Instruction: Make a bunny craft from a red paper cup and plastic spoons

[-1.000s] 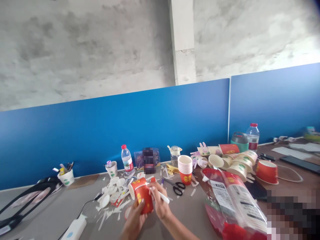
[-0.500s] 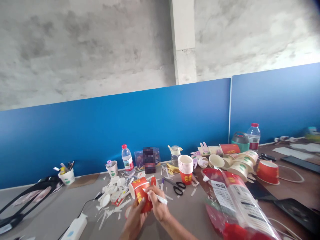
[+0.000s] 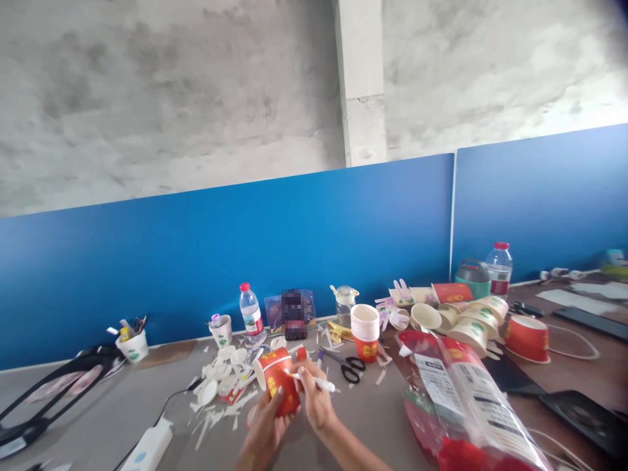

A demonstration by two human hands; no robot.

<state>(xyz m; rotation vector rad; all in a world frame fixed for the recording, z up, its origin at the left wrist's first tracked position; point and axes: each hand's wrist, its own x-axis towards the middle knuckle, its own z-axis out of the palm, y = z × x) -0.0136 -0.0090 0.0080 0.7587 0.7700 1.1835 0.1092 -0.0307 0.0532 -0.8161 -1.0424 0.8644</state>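
My left hand (image 3: pixel 262 432) is wrapped around a red paper cup (image 3: pixel 277 381) with gold print, held tilted on its side above the grey table (image 3: pixel 98 425). My right hand (image 3: pixel 316 402) pinches a white pen (image 3: pixel 316 383) with its tip against the cup's side. White paper scraps and cut cup pieces (image 3: pixel 220 386) lie just left of the cup.
A stack of red cups (image 3: pixel 364 330) and black scissors (image 3: pixel 347 369) sit behind my hands. A red plastic cup sleeve (image 3: pixel 461 399) lies at right, with loose cups (image 3: pixel 466 320) beyond it. Water bottles (image 3: pixel 250 314), a power strip (image 3: pixel 144 448) and a blue partition (image 3: pixel 245 248) surround the space.
My right hand has shifted the pen slightly along the cup's side, and the cup has turned a little in my left hand. The view has barely drifted.
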